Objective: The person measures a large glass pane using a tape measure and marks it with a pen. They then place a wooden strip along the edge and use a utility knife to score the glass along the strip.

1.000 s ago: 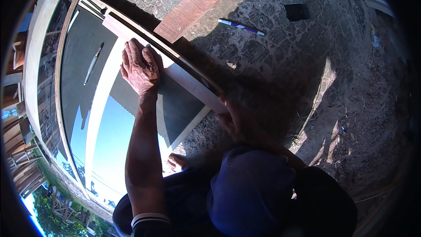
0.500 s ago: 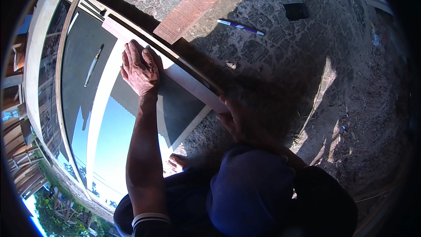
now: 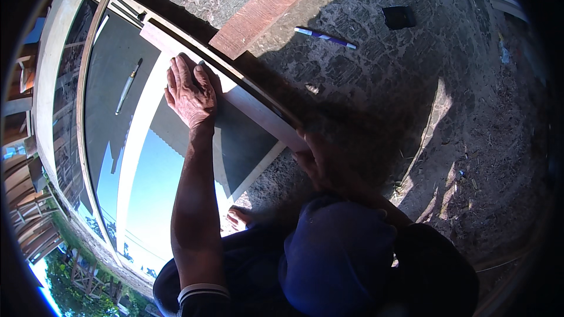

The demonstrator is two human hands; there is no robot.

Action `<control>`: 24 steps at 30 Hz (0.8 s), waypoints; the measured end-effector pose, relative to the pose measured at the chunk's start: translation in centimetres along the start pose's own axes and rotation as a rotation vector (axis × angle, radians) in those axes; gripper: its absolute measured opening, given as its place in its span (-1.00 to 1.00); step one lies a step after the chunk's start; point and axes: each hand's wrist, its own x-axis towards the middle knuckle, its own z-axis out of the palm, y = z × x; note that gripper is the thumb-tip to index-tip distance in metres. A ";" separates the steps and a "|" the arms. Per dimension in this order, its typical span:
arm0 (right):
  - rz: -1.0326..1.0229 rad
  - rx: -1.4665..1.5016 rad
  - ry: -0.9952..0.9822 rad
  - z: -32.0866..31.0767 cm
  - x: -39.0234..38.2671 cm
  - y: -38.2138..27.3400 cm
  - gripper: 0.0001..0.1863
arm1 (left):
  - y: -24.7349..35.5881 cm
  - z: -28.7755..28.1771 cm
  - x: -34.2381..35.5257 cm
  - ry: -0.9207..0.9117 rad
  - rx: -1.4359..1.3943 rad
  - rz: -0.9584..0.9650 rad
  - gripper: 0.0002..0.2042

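A pale wooden strip lies slantwise along the far edge of a wooden-framed glass panel, whose glass mirrors blue sky. My left hand rests flat on the strip and the frame beside it, fingers stretched forward and thumb apart. Deep in shadow, my right hand grips the strip's near right end; its fingers are partly hidden. On the glass, left of my left hand, lies a slim silver pen-like tool with a dark tip.
A reddish wood block sits on the rough ground beyond the panel. Near it are a white-and-purple pen and a black flat piece. A thin curved strip crosses the panel's left side. My foot is beside the panel.
Both hands keep their places on the strip. The whole view has shifted very slightly; nothing else visibly differs.
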 end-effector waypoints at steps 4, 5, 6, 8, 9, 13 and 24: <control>-0.027 -0.023 0.006 0.2 0.0 0.4 -0.49 | 0.0 0.1 0.0 0.000 -0.009 -0.001 -0.34; -0.036 -0.025 0.012 0.2 0.0 0.4 -0.49 | 0.0 0.0 0.0 0.004 -0.009 0.001 -0.34; -0.044 -0.027 0.019 0.2 0.0 0.4 -0.49 | 0.0 0.0 0.0 0.005 -0.008 0.001 -0.34; -0.055 -0.029 0.026 0.2 0.0 0.4 -0.48 | 0.1 -0.1 0.0 -0.007 -0.009 -0.006 -0.35; -0.066 -0.028 0.029 0.1 -0.1 0.4 -0.48 | 0.1 -0.1 0.0 -0.020 -0.010 -0.014 -0.36; -0.046 -0.029 0.019 0.0 0.0 0.1 -0.48 | 0.4 -0.3 0.1 -0.040 -0.003 -0.026 -0.36; -0.067 -0.008 0.031 0.1 -0.1 0.3 -0.51 | 0.6 -0.6 0.0 -0.027 -0.021 -0.025 -0.37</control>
